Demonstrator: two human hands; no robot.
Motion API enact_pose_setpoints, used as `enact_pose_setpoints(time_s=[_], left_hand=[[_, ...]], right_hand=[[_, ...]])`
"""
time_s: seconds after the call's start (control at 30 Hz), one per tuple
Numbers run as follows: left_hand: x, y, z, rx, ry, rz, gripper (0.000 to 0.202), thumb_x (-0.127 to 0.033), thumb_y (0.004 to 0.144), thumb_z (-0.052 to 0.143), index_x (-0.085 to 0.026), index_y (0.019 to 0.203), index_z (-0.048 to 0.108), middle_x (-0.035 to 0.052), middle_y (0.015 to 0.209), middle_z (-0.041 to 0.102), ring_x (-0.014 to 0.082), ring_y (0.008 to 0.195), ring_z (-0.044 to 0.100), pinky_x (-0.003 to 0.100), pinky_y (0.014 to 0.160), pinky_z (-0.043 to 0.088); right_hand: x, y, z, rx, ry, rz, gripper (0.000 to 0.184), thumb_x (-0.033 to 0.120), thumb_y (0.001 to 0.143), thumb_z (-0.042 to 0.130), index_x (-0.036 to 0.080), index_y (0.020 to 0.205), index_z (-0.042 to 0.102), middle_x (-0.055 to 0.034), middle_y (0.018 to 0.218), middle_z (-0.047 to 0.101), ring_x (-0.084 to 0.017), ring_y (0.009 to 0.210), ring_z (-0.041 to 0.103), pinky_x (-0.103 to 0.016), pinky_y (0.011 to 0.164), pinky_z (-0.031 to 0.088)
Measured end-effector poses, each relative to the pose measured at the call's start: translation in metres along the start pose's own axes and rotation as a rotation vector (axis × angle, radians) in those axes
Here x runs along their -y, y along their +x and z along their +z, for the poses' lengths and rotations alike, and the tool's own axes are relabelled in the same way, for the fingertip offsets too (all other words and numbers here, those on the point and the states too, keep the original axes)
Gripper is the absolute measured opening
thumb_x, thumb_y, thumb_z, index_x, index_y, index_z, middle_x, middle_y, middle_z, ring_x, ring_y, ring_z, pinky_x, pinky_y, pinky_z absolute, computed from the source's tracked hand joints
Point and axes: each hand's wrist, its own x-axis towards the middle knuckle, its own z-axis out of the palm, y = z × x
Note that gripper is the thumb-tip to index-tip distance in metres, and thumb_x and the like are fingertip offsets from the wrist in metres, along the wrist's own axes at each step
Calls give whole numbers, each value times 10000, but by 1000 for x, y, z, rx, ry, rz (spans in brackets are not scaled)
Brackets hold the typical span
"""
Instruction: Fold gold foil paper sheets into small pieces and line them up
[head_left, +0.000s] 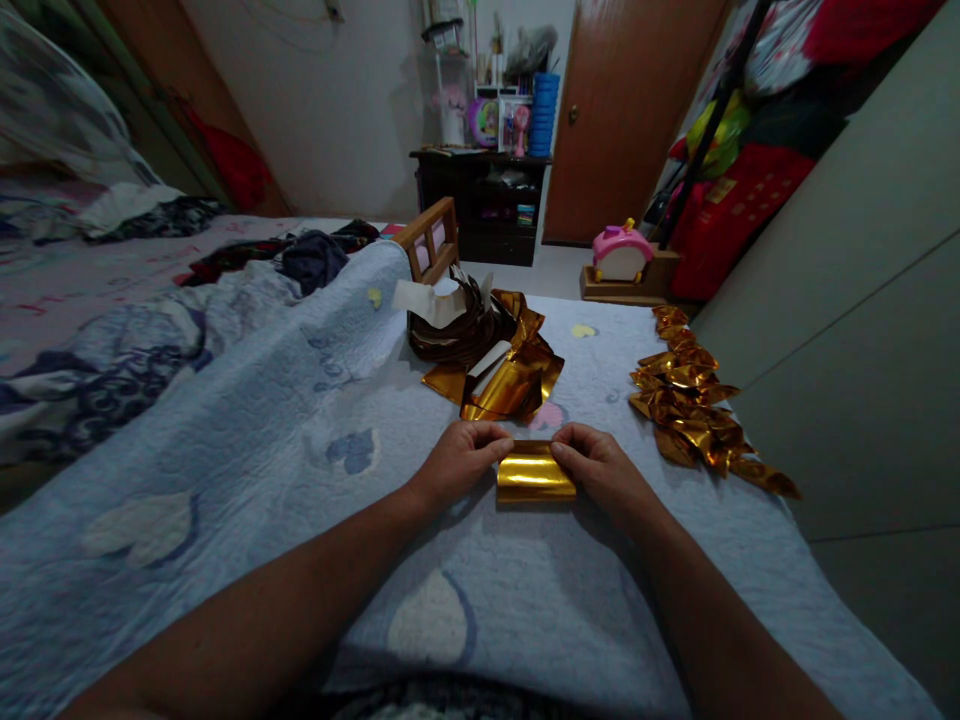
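Observation:
A small folded sheet of gold foil paper [534, 474] lies on the light blue quilt [300, 470] in front of me. My left hand [459, 458] pinches its left edge with curled fingers. At the sheet's right edge, my right hand [600, 462] holds it in the same pinched way. Just beyond the hands sits a loose stack of flat gold sheets [504, 382].
A row of folded gold paper pieces [694, 405] lies along the quilt's right edge. A dark bundle with white paper [450, 325] sits behind the gold sheets. A white wardrobe wall [862, 330] runs on the right; rumpled bedding and clothes [225, 270] lie on the left.

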Motion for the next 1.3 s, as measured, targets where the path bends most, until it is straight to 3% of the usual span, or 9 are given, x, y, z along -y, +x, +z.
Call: enact_pose_setpoints(time_s=[0.67, 1.03, 1.3], left_hand=[[-2, -1, -1, 15, 51, 14, 245, -362, 822, 643, -137, 760, 716, 27, 718, 674, 152, 676, 586, 269, 672, 435], [1, 0, 3, -69, 620, 157, 158, -173, 877, 585, -162, 785, 713, 30, 800, 712, 177, 774, 640, 283, 733, 435], [7, 4, 6, -50, 920, 213, 115, -169, 919, 598, -170, 880, 707, 54, 877, 719, 220, 864, 651, 331, 793, 447]], right_hand=[[6, -1, 1, -41, -81, 9, 282, 470, 783, 587, 194, 726, 587, 23, 639, 512, -132, 584, 449, -260, 546, 344], [2, 2, 15, -192, -514, -88, 158, 311, 834, 544, 204, 742, 616, -10, 672, 638, -171, 641, 569, -281, 643, 386], [7, 6, 24, -246, -798, 7, 62, 233, 876, 613, 200, 824, 609, -38, 801, 698, -188, 729, 606, -276, 646, 332]])
